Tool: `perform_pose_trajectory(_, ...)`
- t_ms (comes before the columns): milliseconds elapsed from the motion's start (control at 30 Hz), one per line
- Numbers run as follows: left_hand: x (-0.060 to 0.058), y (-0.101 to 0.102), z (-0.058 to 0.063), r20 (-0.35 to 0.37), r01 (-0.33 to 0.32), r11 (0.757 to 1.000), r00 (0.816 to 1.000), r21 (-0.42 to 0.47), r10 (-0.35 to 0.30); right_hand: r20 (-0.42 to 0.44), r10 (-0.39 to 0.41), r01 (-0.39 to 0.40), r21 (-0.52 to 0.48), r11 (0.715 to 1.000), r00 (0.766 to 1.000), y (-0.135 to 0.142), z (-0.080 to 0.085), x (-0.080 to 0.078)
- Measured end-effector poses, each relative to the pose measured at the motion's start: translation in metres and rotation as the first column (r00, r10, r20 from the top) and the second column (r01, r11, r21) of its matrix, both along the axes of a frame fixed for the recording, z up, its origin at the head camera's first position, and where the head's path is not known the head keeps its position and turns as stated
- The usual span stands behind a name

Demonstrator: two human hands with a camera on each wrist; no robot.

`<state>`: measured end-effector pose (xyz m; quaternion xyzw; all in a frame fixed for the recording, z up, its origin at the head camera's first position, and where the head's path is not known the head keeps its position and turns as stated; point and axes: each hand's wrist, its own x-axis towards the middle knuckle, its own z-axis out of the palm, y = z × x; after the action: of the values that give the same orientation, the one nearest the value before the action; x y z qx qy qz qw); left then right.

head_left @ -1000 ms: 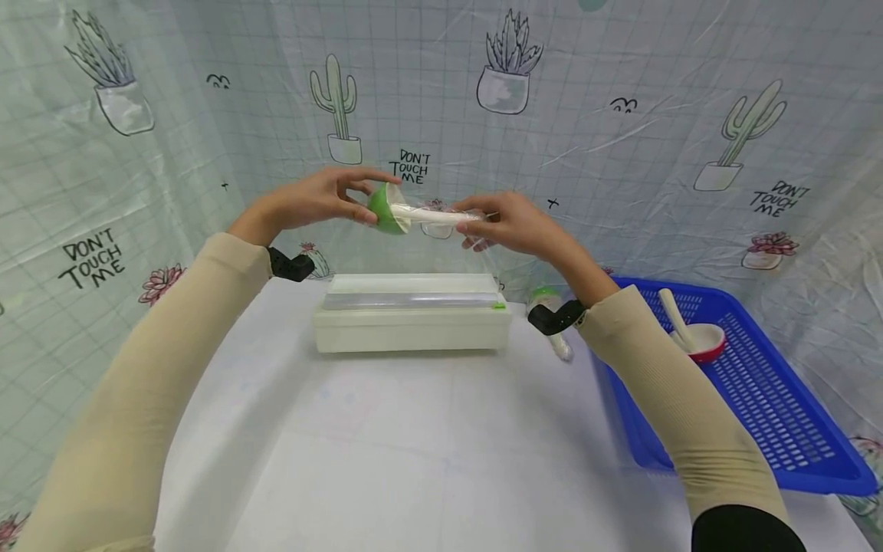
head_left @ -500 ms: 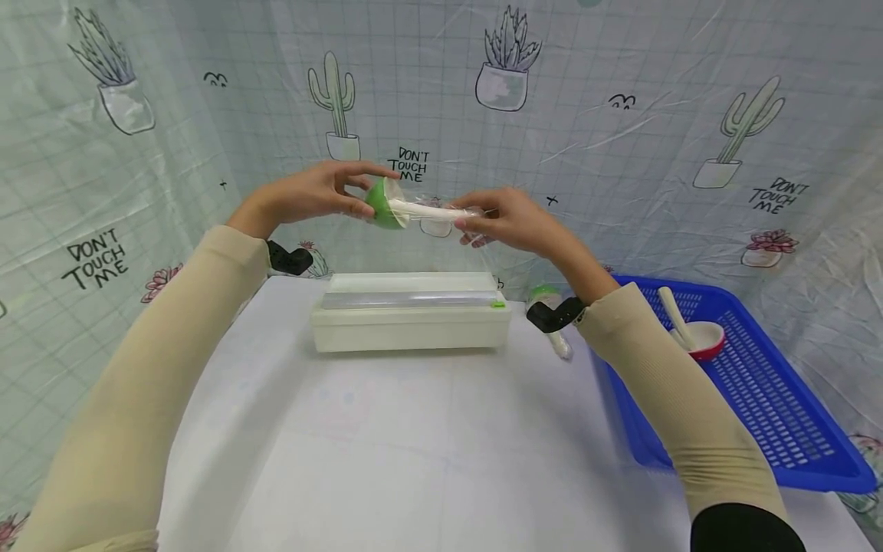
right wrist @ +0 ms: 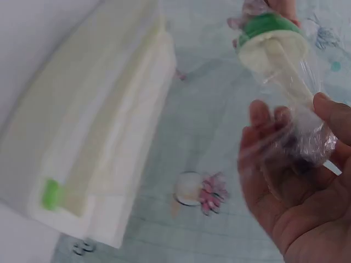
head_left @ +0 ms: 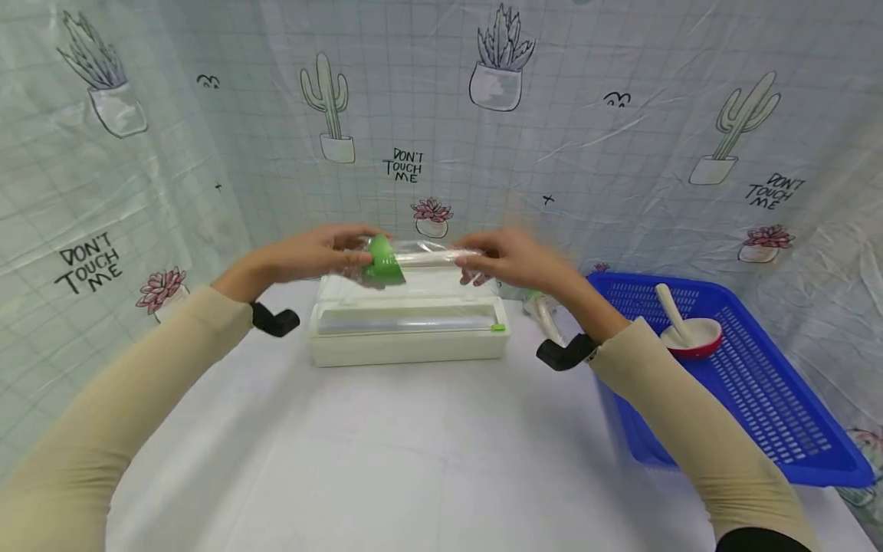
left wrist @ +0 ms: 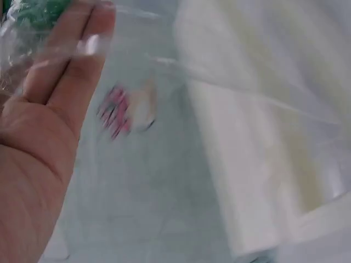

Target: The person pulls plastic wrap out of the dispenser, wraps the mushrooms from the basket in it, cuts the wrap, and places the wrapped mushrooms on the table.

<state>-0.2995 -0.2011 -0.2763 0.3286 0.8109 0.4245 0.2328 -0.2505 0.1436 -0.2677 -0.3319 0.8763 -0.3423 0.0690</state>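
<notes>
A small green bowl (head_left: pixel 384 262), white inside, hangs in the air above a white cling film dispenser (head_left: pixel 407 350). A pale spoon (right wrist: pixel 289 76) extends from the bowl, and clear cling film (right wrist: pixel 321 137) is wrapped around both. My left hand (head_left: pixel 306 259) holds the bowl at its rounded side, thumb and fingers on either side of it. At the other end, my right hand (head_left: pixel 507 259) pinches the film-covered spoon handle. The left wrist view shows only part of the left fingers and film, and is blurred.
A blue basket (head_left: pixel 766 383) stands on the right, holding a red bowl (head_left: pixel 695 346) with a pale spoon (head_left: pixel 672 310). Behind my right wrist lies another film-wrapped spoon (head_left: pixel 548 318) with a bit of green, partly hidden. A patterned sheet (head_left: pixel 593 176) hangs behind the white table (head_left: pixel 386 460).
Both hands have come down with the wrapped bowl and spoon, nearer to the dispenser. The bowl has turned, so its green outside now faces the head camera more.
</notes>
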Motion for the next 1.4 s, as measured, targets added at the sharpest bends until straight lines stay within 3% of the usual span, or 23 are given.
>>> perform_pose_trajectory(133,0.037,0.002,-0.042,0.142,0.045,0.999,0.989,0.019,-0.047,0.081,0.031,-0.034,0.044,0.998,0.996,0.004,-0.037,0.022)
perform_pose_trajectory(267,0.063,0.004,-0.078,0.159,0.034,0.999,0.987,0.0,-0.034,0.141,0.046,-0.054,0.051,0.997,0.989,0.006,-0.074,0.045)
perform_pose_trajectory(367,0.076,0.007,-0.102,0.056,0.014,0.997,0.998,-0.07,-0.01,0.185,0.06,-0.069,0.04,0.997,0.981,0.007,-0.104,0.054)
perform_pose_trajectory(433,0.084,0.01,-0.117,-0.07,-0.004,0.992,0.998,-0.124,-0.004,0.174,0.066,-0.079,0.067,0.995,0.983,0.006,-0.123,0.056)
perform_pose_trajectory(533,0.091,0.013,-0.137,-0.275,-0.056,0.978,0.961,-0.201,-0.001,0.13,0.063,-0.08,0.13,0.988,0.99,0.0,-0.149,0.053)
perform_pose_trajectory(667,0.091,0.01,-0.157,-0.384,-0.095,0.969,0.923,-0.227,0.001,0.076,0.048,-0.062,0.193,0.979,0.996,-0.009,-0.17,0.043)
perform_pose_trajectory(800,0.078,0.007,-0.168,-0.469,-0.101,0.957,0.883,-0.271,-0.039,0.053,0.044,-0.055,0.216,0.975,0.998,-0.014,-0.174,0.03)
perform_pose_trajectory(933,0.057,0.014,-0.171,-0.531,-0.103,0.951,0.845,-0.292,-0.072,-0.004,0.074,-0.071,0.241,0.968,0.997,-0.015,-0.173,0.015)
perform_pose_trajectory(1067,0.038,0.024,-0.167,-0.548,-0.052,0.959,0.829,-0.278,-0.114,-0.03,0.075,-0.064,0.271,0.961,0.997,-0.012,-0.174,0.001)
perform_pose_trajectory(1233,0.028,0.028,-0.155,-0.571,-0.01,0.931,0.792,-0.364,-0.215,-0.002,0.082,-0.078,0.292,0.953,0.997,-0.008,-0.174,-0.01)
perform_pose_trajectory(1333,0.029,0.029,-0.149,-0.621,-0.028,0.917,0.744,-0.398,-0.247,0.001,0.119,-0.112,0.345,0.932,0.993,-0.005,-0.171,-0.009)
perform_pose_trajectory(1400,0.032,0.032,-0.147,-0.683,-0.06,0.921,0.689,-0.384,-0.24,-0.015,0.141,-0.125,0.381,0.916,0.99,-0.003,-0.169,-0.006)
